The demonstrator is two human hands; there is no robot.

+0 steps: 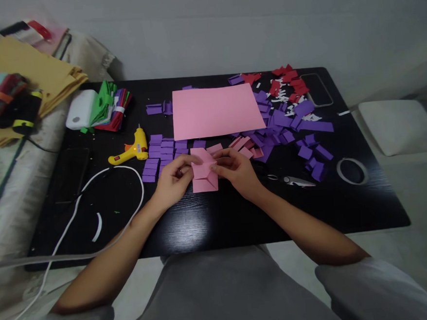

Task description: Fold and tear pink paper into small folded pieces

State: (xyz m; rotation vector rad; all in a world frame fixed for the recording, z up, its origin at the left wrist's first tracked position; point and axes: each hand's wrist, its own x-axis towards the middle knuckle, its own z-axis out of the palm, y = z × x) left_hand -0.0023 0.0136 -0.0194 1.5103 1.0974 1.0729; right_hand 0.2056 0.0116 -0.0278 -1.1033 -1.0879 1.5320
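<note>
Between my two hands is a small piece of folded pink paper (205, 182), creased, with flaps partly raised. My left hand (176, 177) grips its left edge, and a ring shows on one finger. On the other side my right hand (238, 170) pinches the right edge with thumb and fingers. Just beyond lie several folded pink pieces (245, 145) and a large flat pink sheet (215, 112). Rows of folded purple paper pieces (158, 154) lie past my left hand.
On the black table (218, 223) a yellow glue gun (134, 147) lies left, near a looping white cable (142, 184). Scissors (295, 180) and a tape roll (352, 171) are at right. Purple pieces (284, 121) and red scraps (292, 81) are heaped at back right.
</note>
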